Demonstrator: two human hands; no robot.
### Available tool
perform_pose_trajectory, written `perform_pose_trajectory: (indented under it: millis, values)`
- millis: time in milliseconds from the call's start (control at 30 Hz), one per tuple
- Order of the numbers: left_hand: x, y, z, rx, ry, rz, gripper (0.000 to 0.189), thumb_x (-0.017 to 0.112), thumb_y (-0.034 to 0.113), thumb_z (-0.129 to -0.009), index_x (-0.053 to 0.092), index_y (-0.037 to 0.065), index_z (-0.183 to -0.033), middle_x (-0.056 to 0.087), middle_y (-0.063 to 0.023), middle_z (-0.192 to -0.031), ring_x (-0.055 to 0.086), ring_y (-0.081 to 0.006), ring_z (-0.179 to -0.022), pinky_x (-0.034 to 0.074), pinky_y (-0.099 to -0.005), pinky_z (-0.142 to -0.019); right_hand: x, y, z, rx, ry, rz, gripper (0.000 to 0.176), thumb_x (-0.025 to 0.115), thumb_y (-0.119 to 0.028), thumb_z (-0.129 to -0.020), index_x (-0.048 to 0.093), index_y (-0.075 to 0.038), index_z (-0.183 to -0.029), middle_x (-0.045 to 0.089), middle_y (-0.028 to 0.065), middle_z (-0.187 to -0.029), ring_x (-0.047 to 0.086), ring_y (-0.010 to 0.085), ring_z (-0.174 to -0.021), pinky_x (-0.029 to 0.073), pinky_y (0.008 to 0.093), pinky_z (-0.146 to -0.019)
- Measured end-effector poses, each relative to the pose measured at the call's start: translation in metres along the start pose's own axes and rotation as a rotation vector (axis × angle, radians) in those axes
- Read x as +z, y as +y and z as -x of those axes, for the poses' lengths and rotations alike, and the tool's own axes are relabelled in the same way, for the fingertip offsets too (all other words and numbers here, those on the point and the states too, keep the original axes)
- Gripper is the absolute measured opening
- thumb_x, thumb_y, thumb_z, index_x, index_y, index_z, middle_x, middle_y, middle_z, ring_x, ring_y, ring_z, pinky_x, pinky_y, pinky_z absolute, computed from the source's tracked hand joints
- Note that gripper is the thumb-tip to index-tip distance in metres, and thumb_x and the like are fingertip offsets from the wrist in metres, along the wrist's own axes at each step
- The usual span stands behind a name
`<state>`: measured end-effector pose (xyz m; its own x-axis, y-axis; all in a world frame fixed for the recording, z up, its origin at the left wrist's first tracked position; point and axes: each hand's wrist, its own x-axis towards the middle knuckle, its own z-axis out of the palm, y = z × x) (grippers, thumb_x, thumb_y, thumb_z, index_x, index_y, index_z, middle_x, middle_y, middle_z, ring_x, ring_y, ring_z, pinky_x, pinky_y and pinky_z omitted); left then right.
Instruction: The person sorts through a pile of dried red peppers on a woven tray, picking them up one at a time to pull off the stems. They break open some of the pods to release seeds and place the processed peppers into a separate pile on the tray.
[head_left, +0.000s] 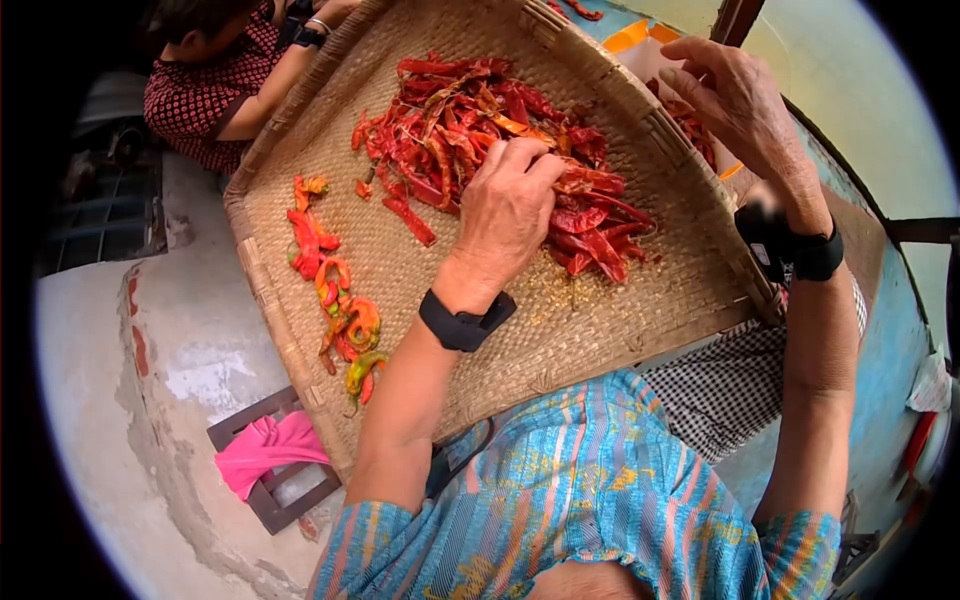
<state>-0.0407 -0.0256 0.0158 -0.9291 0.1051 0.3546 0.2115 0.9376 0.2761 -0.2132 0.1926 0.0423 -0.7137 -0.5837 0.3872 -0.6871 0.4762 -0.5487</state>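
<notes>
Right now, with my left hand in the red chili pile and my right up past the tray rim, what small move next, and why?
Probably bring the right hand in over the woven tray to the red chili pile: it hangs open beyond the rim, seemingly empty, while the left hand curls its fingers into the pile.

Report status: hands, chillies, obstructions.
Left hand curled into red chilli pile on woven tray, grip hidden. Right hand open, raised past rim. Discoloured chillies apart, left side; nothing blocking.

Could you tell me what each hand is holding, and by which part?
The left hand curls into the red chilli pile; a definite grip cannot be told. The right hand is open above the tray rim, holding nothing.
</notes>
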Motion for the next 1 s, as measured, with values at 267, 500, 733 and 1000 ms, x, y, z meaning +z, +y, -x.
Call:
perform_pose_trajectory:
  millis: [267,500,733,1000]
  values:
    - [-0.027,-0.002,0.035,-0.341,0.113,0.407,0.013,0.067,0.003,-0.090,0.068,0.002,-0.102,0.066,-0.0069,-0.107,0.064,-0.0148,-0.089,0.054,-0.0293,-0.077,0.011,-0.051,0.013,-0.136,-0.154,-0.208,0.023,0.068,-0.019,-0.090,0.068,-0.001,-0.104,0.067,0.0137,-0.079,0.066,0.0264,-0.070,0.053,0.0371,-0.065]
    - [-0.020,0.032,0.026,-0.476,0.260,1.177,0.021,0.066,0.008,-0.094,0.064,0.003,-0.114,0.068,-0.0046,-0.101,0.066,-0.0117,-0.088,0.055,-0.0274,-0.080,0.046,-0.070,0.027,-0.368,-0.346,-0.465,0.031,0.072,-0.016,-0.083,0.064,0.002,-0.106,0.065,0.0184,-0.086,0.064,0.0377,-0.082,0.051,0.0441,-0.072]
    - [-0.017,0.025,0.021,-0.534,0.244,1.051,0.019,0.064,0.011,-0.095,0.063,0.002,-0.112,0.065,-0.0030,-0.099,0.063,-0.0108,-0.087,0.052,-0.0247,-0.079,0.025,-0.068,0.017,-0.098,-0.391,-0.538,0.024,0.069,-0.020,-0.090,0.065,0.003,-0.092,0.059,0.0094,-0.066,0.056,0.0172,-0.062,0.047,0.0350,-0.057]
    - [0.000,0.005,0.032,-0.255,0.047,0.090,0.022,0.066,0.005,-0.087,0.064,0.000,-0.109,0.060,-0.0121,-0.101,0.063,-0.0255,-0.083,0.051,-0.0359,-0.073,0.023,0.010,0.000,0.533,-0.051,-1.495,0.037,0.061,-0.033,-0.099,0.063,-0.001,-0.118,0.060,-0.0053,-0.078,0.049,-0.0013,-0.066,0.040,0.0146,-0.051]
